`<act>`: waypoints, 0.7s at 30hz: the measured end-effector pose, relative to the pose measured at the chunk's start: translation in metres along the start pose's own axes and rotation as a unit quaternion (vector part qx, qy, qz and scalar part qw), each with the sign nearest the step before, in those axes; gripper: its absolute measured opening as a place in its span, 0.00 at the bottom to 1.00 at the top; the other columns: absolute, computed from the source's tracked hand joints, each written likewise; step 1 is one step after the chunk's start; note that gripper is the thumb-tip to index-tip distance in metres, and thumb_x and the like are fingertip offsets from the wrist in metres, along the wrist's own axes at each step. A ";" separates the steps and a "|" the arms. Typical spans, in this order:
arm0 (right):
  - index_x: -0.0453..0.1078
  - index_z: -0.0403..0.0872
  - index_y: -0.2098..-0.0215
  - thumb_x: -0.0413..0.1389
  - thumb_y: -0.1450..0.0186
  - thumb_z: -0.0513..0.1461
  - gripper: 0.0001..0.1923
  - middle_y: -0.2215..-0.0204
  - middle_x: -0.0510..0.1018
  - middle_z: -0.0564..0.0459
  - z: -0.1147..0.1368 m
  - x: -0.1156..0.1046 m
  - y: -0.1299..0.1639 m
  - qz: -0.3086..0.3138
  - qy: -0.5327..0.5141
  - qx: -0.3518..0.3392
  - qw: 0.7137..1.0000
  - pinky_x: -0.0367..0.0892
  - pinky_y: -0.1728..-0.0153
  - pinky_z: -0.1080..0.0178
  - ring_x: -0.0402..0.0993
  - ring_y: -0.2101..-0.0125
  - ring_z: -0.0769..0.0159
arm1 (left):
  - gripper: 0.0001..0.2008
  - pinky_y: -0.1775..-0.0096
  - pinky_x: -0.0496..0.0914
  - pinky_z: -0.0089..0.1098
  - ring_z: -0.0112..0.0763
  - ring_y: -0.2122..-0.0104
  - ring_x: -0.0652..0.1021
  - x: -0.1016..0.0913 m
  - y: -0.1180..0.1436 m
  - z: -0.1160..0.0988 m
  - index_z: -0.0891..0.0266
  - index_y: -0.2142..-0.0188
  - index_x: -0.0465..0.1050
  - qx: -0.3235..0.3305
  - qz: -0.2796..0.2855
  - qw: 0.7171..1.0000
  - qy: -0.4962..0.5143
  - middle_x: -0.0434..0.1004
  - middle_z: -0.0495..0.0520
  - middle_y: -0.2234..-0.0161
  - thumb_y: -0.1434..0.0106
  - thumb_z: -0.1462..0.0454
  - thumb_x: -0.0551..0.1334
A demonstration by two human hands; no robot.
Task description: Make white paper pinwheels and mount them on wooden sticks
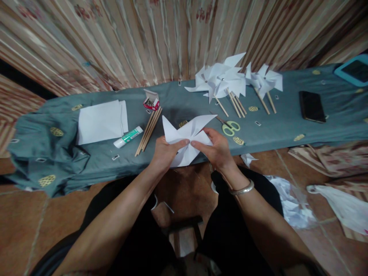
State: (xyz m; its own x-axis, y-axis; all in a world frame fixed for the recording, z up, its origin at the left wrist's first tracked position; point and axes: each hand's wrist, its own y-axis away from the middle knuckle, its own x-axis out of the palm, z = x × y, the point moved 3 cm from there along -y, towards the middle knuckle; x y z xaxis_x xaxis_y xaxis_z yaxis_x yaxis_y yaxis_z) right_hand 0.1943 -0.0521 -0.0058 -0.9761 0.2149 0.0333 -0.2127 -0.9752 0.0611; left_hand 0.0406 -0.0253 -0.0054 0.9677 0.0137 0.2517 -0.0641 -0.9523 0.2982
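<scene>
Pinwheel point(186, 140) folded, we pinch its centre with left hand point(164, 153) and right hand point(218, 149); no stick on yet. Finished pinwheels point(227, 78), sticks point(148, 132) on table point(287, 126).

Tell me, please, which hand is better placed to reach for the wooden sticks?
Left, probably. The sticks lie just left of the left hand; the right hand would have to cross over the paper pinwheel both hands pinch.

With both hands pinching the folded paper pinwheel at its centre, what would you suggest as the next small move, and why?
Probably keep the left hand pinching the paper pinwheel at its centre and send the right hand to the open box of pins. The folded tips meet under the fingertips with nothing visibly fastening them, and the wooden sticks lie beside that box.
</scene>
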 end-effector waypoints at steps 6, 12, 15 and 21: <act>0.71 0.47 0.59 0.69 0.53 0.45 0.26 0.64 0.84 0.51 0.000 0.000 0.000 0.001 -0.001 0.003 1.000 0.76 0.60 0.56 0.80 0.63 0.58 | 0.17 0.70 0.72 0.30 0.30 0.77 0.78 0.000 0.000 -0.002 0.67 0.74 0.80 -0.001 0.014 1.000 0.014 0.82 0.52 0.75 0.65 0.63 0.78; 0.70 0.47 0.60 0.69 0.54 0.44 0.25 0.65 0.83 0.51 0.002 0.000 0.000 -0.011 0.001 0.000 1.000 0.76 0.61 0.57 0.80 0.64 0.59 | 0.18 0.68 0.73 0.30 0.30 0.76 0.79 0.000 0.000 -0.001 0.67 0.73 0.81 -0.014 0.017 1.000 0.022 0.83 0.53 0.74 0.66 0.63 0.79; 0.71 0.47 0.60 0.69 0.54 0.44 0.24 0.65 0.83 0.51 0.002 0.000 0.000 -0.015 0.013 0.000 1.000 0.76 0.63 0.57 0.80 0.64 0.59 | 0.19 0.67 0.73 0.31 0.32 0.75 0.79 0.000 0.001 0.000 0.67 0.73 0.81 -0.028 0.019 0.999 0.023 0.83 0.54 0.73 0.66 0.62 0.79; 0.71 0.46 0.60 0.69 0.55 0.43 0.25 0.66 0.83 0.51 0.003 -0.001 0.000 -0.019 0.003 0.009 1.000 0.75 0.62 0.57 0.80 0.65 0.59 | 0.18 0.68 0.73 0.32 0.31 0.76 0.78 0.001 0.002 -0.003 0.66 0.74 0.80 -0.040 0.020 0.999 0.029 0.82 0.52 0.75 0.66 0.62 0.78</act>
State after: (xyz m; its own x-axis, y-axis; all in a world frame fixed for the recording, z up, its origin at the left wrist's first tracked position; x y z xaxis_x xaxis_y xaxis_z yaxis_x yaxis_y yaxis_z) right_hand 0.1949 -0.0522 -0.0029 -0.9677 0.2509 0.0240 -0.2483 -0.9654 0.0797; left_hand 0.0408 -0.0268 -0.0017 0.9484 -0.0043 0.3171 -0.1242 -0.9250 0.3590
